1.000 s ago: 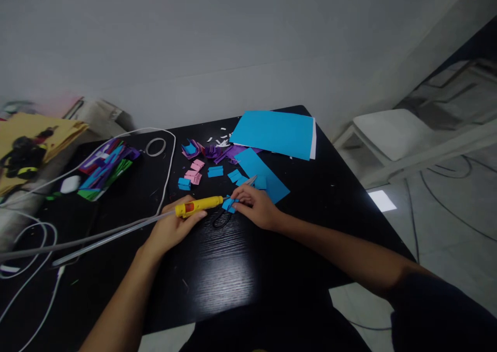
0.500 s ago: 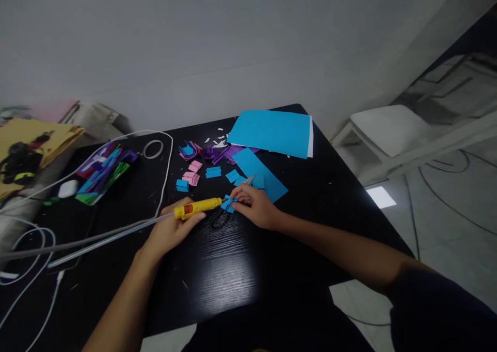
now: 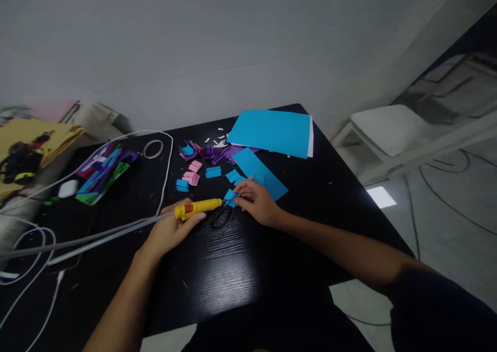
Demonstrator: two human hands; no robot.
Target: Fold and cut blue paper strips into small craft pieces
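My left hand (image 3: 171, 231) is closed around a yellow glue gun (image 3: 202, 206), with a long clear glue stick (image 3: 112, 238) sticking out of its back end. The gun's nozzle points right, at a small folded piece of blue paper (image 3: 229, 196). Pinched between the fingertips of my right hand (image 3: 256, 203) is that blue paper piece. Under and beside the hands lie scissors (image 3: 220, 219), their black handles showing and the blades mostly hidden by my right hand. Several small folded blue pieces (image 3: 213, 172) and pink pieces (image 3: 191, 177) lie just beyond.
Large blue sheets (image 3: 272, 132) lie at the back of the black table (image 3: 240, 274), a blue strip (image 3: 264, 173) before them. Purple folded paper (image 3: 213, 154), a tape roll (image 3: 152, 149) and a bundle of coloured strips (image 3: 104, 171) lie leftward. A white cable (image 3: 167, 165) crosses the left side.
The blue paper piece has turned and shifted slightly up in my right hand, whose fingers have moved a little. My left hand and the glue gun have hardly moved.
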